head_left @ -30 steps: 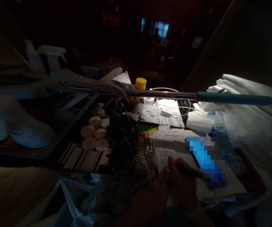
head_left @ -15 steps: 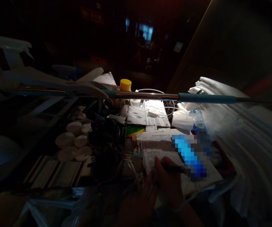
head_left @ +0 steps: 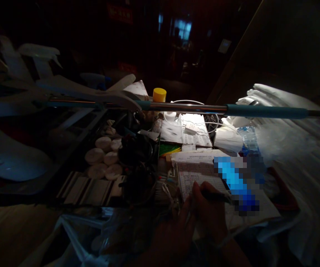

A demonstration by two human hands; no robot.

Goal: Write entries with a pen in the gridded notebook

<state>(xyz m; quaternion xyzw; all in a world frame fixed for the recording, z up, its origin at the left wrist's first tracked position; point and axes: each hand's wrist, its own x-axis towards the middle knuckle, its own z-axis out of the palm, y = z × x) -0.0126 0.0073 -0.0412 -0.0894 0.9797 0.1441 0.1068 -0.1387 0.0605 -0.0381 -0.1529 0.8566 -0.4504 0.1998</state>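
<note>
The scene is very dark. My right hand [head_left: 210,217] is closed round a dark pen [head_left: 217,196], whose tip rests on a printed grid form [head_left: 200,172] lying on a stack of papers. Just to its left, my left hand [head_left: 172,235] lies at the form's left edge with a finger stretched up along it and nothing visible in it. A blurred blue patch [head_left: 235,181] covers part of the form to the right of the pen.
A long metal pole with a teal grip [head_left: 265,111] crosses the view above the papers. Beyond it are a yellow-capped bottle [head_left: 159,94], a white cable [head_left: 193,128], a face mask [head_left: 227,139] and a water bottle [head_left: 249,137]. Round white pads [head_left: 101,155], spray bottles [head_left: 40,55], white cloth [head_left: 293,148] and a plastic bag [head_left: 93,237] surround them.
The view has swung slightly left and then back right. Both hands stay on the form, the right still gripping the pen in about the same spot.
</note>
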